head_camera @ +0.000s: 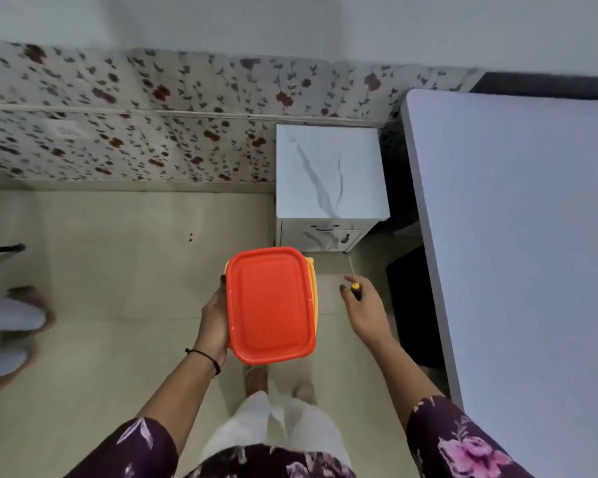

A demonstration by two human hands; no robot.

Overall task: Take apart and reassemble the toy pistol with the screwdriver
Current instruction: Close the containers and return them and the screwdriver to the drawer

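I stand on a tiled floor and carry a plastic box [271, 305] with an orange-red lid and a yellow body, held flat in front of my waist. My left hand [214, 322] grips its left side, fingers curled round the edge. My right hand [363, 307] is out to the right of the box and grips a screwdriver [355, 286] with a yellow and black handle, its thin shaft pointing away from me. No toy pistol is in sight; the box is closed and its contents are hidden.
A white marble-patterned bedside cabinet [328, 174] stands ahead against the floral wall covering [125, 132]. A large white table [518, 236] fills the right side. Another person's feet [18, 305] are at the far left. My own feet show below the box.
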